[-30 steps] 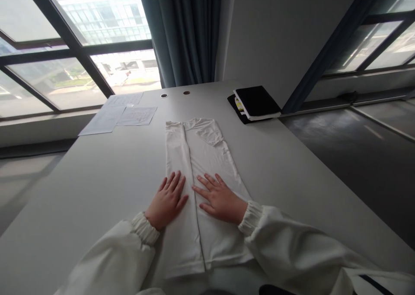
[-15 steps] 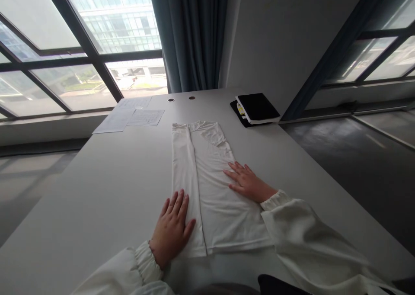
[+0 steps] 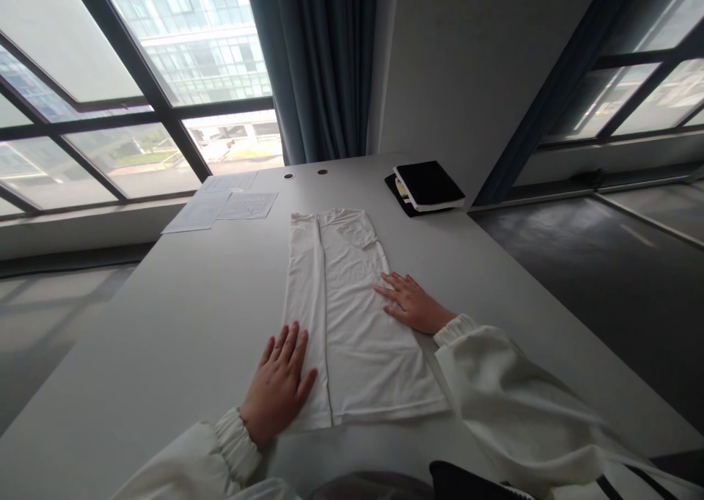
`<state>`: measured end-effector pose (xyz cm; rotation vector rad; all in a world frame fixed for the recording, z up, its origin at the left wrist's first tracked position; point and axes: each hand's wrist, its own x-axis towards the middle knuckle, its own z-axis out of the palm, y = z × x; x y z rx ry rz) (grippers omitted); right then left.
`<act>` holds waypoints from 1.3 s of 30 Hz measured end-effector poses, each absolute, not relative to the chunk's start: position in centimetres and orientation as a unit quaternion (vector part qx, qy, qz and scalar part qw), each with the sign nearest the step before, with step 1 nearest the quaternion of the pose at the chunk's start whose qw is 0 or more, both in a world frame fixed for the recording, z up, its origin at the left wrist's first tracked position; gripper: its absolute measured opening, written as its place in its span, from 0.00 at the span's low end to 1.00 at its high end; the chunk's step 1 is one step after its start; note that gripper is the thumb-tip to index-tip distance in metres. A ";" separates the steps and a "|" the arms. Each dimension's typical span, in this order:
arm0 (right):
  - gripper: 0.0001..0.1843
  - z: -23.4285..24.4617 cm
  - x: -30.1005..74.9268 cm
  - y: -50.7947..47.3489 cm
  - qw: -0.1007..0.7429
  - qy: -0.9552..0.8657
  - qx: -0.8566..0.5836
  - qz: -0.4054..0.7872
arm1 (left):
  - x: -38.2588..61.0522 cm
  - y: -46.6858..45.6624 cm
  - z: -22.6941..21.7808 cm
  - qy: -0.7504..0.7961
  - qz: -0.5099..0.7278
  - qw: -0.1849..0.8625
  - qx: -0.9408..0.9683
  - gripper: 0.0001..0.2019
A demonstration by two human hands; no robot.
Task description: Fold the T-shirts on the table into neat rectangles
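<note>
A white T-shirt (image 3: pixel 357 324) lies flat on the table, its collar end away from me and its hem near me. Its left side is folded inward in a long strip, and a short sleeve shows at the upper right. My left hand (image 3: pixel 279 383) rests with fingers stretched on the lower left edge of the folded strip. On the shirt's right edge, about halfway up, my right hand (image 3: pixel 412 302) lies flat with fingers spread. Light wrinkles run across the shirt between both hands.
The shirt is on a white table (image 3: pixel 181 324). Printed paper sheets (image 3: pixel 192 212) lie at its far left. A black-covered book or box (image 3: pixel 430 185) sits at the far right on a dark flat item. Two round cable holes are near the back edge, before a blue curtain (image 3: pixel 324 67).
The lower part of the shirt has shifted left along with my left hand, still flat on it. My right hand has moved slightly left. The camera view has tilted a little.
</note>
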<state>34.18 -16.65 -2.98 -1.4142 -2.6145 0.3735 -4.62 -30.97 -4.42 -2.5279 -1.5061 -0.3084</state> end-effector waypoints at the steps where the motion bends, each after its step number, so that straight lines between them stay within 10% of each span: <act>1: 0.33 -3.1 34.4 -16.6 0.071 -0.871 -0.468 0.129 | -4.4 -31.3 -4.6 -0.509 -0.102 0.095 -0.849 0.35; 16: 0.21 -4.5 37.1 -10.9 0.312 -0.832 -0.426 0.172 | 4.7 -27.8 2.8 -0.255 -0.040 -0.145 -0.955 0.23; 39: 0.33 -3.7 33.6 6.0 0.099 -0.815 -0.555 0.136 | 14.8 -25.2 3.4 -0.107 -0.015 -0.105 -0.989 0.05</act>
